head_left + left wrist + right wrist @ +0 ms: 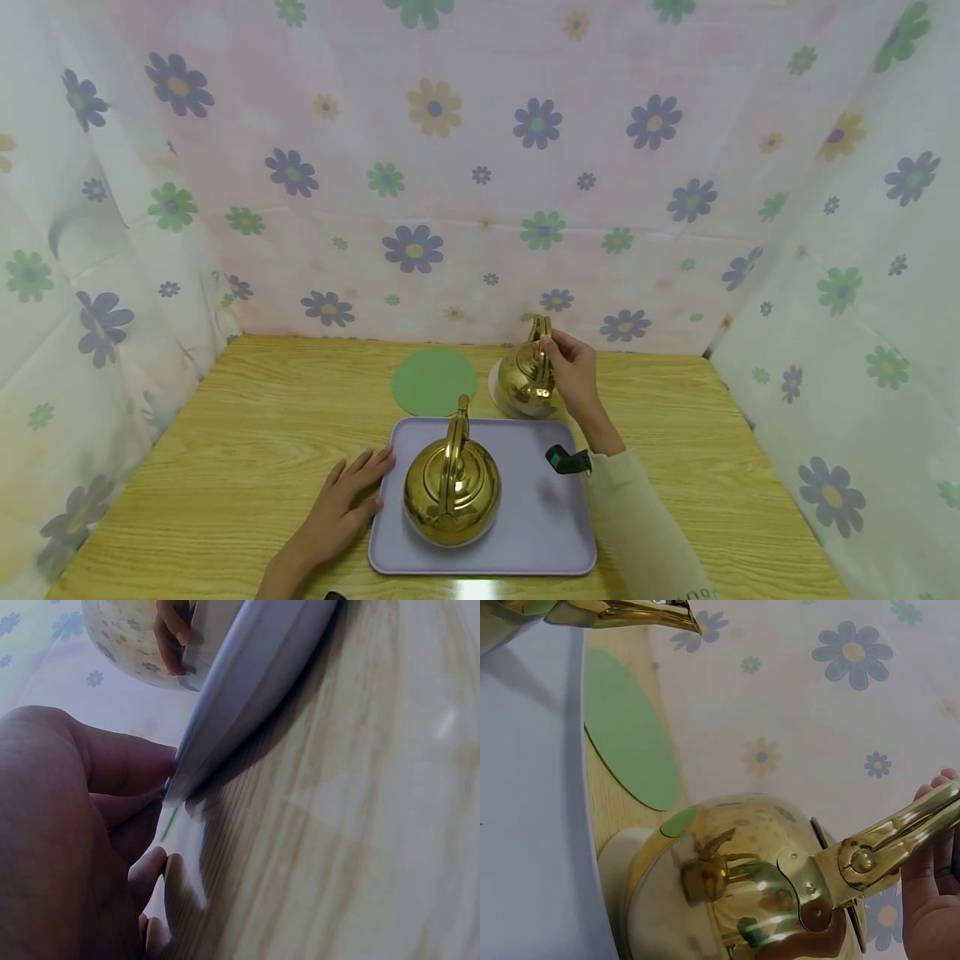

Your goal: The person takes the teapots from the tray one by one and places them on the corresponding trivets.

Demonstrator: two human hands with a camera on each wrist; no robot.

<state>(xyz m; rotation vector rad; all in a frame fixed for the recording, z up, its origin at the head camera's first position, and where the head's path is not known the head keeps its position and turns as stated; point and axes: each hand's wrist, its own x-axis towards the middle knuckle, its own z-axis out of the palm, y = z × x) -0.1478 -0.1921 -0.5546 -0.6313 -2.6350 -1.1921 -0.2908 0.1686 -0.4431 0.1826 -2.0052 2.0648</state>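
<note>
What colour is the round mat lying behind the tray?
The round mat is plain green; it shows best in the head view, behind the lilac tray.

Shiny gold metal kettle (527, 380), upright on a white round coaster, centre frame, handle raised, lavender rectangular plastic tray (547, 508) flat, lower centre

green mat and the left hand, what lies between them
In the head view, only bare wood table lies between the green mat and the left hand; the tray corner sits just beside that stretch.
</note>
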